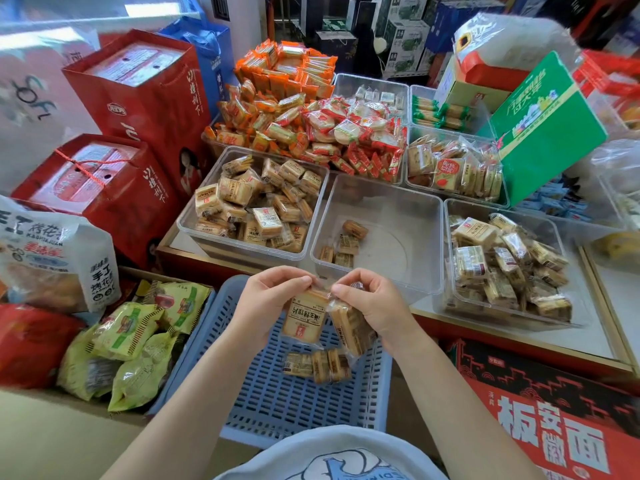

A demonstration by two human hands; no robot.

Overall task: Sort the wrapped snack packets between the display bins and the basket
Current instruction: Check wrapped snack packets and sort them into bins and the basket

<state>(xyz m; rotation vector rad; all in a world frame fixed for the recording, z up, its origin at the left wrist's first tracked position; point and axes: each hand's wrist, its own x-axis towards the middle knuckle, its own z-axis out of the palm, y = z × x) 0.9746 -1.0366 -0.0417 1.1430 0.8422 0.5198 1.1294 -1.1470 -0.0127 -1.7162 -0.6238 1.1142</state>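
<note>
Both hands are raised over the blue basket point(277, 393), lower centre of frame. Left hand point(266, 303) pinches the top of a tan snack packet point(304, 318); right hand point(372, 306) pinches a second packet point(351, 329) just beside it. Three packets point(317, 365) lie in the basket. Middle clear bin point(408, 216), centre frame, holds four packets point(343, 245).

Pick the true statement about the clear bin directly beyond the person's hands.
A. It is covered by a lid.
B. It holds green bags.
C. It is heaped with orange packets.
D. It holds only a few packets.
D: the clear middle bin shows mostly bare floor, with just a few small packets at its left side.
</note>
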